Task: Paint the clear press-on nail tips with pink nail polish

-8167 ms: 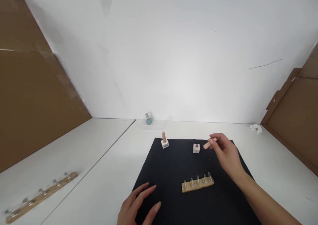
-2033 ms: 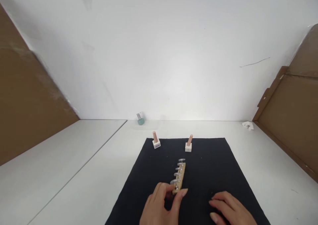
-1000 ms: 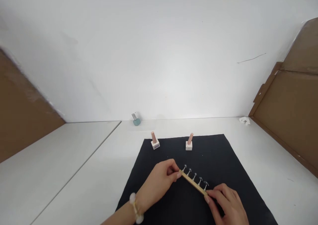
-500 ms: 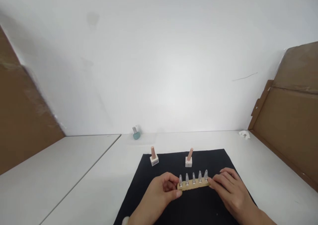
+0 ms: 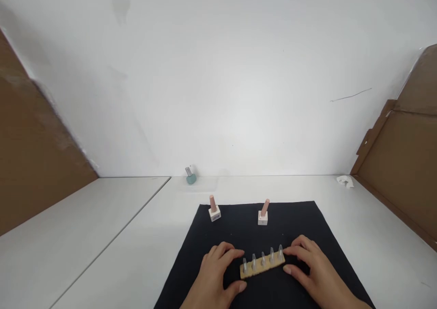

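Note:
A small wooden bar (image 5: pixel 262 268) carrying several clear nail tips stands on the black mat (image 5: pixel 307 227), tips upright. My left hand (image 5: pixel 216 277) has its fingers curled around the bar's left end. My right hand (image 5: pixel 312 270) pinches the bar's right end between thumb and fingers. Two nail polish bottles with pink caps, the left bottle (image 5: pixel 214 209) and the right bottle (image 5: pixel 263 212), stand on white square bases at the mat's far edge. The right bottle's cap leans slightly.
A teal nail polish bottle (image 5: pixel 190 175) stands by the white back wall. A crumpled white scrap (image 5: pixel 344 180) lies at the far right corner. Brown cardboard panels flank the white table (image 5: pixel 102 236) on the left (image 5: pixel 37 163) and right (image 5: pixel 403 163).
The bar came off the mat, was turned between both hands, and now rests level on the mat with the tips up. Both hands stay at its ends.

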{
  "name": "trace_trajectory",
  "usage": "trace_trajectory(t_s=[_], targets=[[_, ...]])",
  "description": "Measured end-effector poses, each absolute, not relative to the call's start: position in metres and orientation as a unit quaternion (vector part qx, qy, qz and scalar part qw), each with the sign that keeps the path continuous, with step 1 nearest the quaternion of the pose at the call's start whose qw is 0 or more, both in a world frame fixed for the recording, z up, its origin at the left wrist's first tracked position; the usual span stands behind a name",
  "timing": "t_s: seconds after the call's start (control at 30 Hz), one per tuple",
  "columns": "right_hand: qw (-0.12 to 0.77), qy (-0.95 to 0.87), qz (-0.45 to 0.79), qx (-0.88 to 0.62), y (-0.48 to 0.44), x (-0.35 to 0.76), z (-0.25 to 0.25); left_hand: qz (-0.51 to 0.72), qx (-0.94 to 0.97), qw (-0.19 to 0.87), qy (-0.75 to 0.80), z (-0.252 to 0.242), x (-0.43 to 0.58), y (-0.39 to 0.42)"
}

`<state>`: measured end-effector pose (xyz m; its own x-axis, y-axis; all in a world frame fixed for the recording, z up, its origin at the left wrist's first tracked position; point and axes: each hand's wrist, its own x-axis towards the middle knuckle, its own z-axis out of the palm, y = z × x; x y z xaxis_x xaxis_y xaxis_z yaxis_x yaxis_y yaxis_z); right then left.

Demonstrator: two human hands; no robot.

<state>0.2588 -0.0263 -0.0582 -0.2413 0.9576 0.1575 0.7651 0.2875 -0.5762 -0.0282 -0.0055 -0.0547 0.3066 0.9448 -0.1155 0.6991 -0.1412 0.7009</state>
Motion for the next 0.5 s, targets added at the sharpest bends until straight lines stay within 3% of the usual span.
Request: trace_trajectory(t_s=[0.27,0.5], targets=[[0.267,-0.686,0.294,-0.610,-0.018,0.235,-0.057,0.219,0.770,0.256,0.542,-0.068,-0.025,0.000],[0.310,-0.666,0.277,-0.620,-0.018,0.227,-0.067,0.212,0.782,0.287,0.511,-0.075,-0.034,0.006]])
